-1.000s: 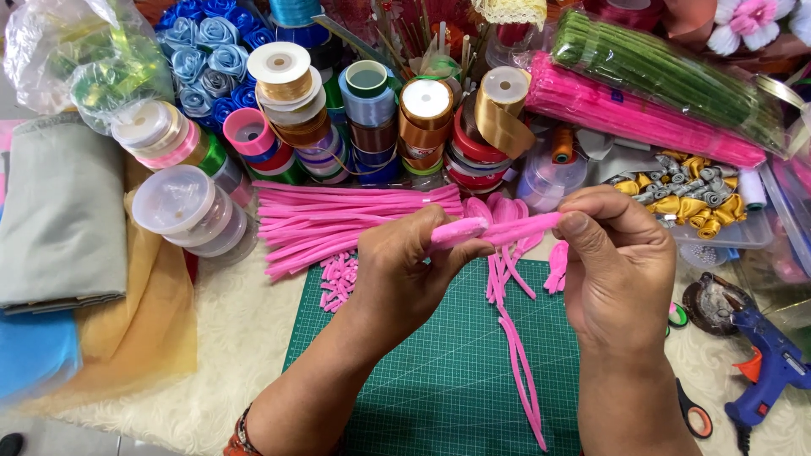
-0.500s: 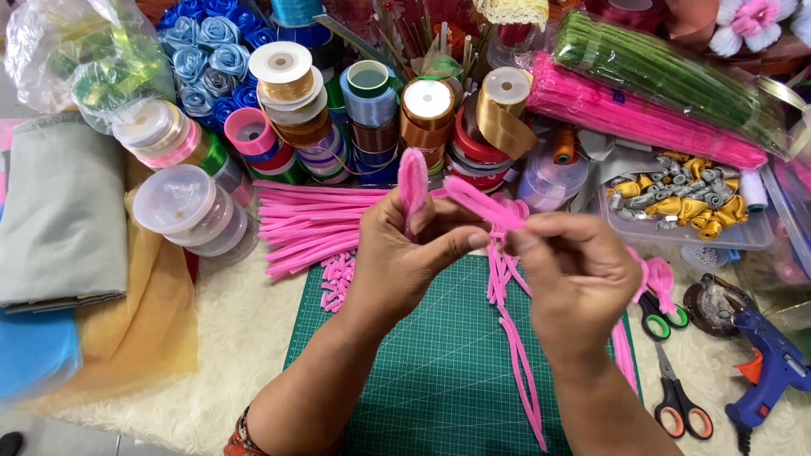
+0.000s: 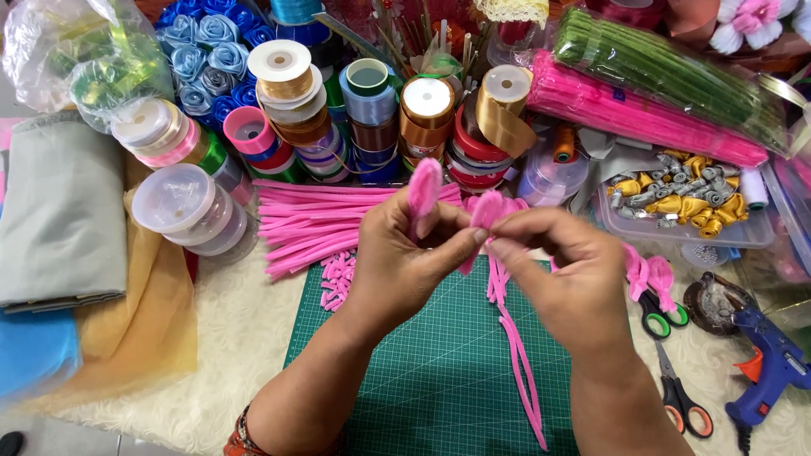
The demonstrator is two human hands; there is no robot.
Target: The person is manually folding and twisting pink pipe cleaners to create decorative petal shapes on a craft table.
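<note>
My left hand (image 3: 405, 257) grips a bent pink pipe cleaner piece (image 3: 422, 190), one loop sticking up above the thumb. My right hand (image 3: 566, 270) pinches a second pink loop (image 3: 487, 209) right beside it, fingertips touching the left thumb. Both hands hover over a green cutting mat (image 3: 439, 371). Long pink pipe cleaner stems (image 3: 519, 355) trail down the mat below the hands. A pile of straight pink pipe cleaners (image 3: 312, 219) lies just left, with short pink cut bits (image 3: 338, 279) at the mat's corner.
Ribbon spools (image 3: 372, 110) crowd the back. Packs of pink and green pipe cleaners (image 3: 650, 93) lie at back right, above a clear tray of gold pieces (image 3: 684, 198). Scissors (image 3: 676, 388), a blue glue gun (image 3: 769, 367) at right; folded cloth (image 3: 59, 219) at left.
The straight pipe cleaner held level between both hands has been bent into loops. My right hand dropped away to the right, then came back to pinch beside the left thumb.
</note>
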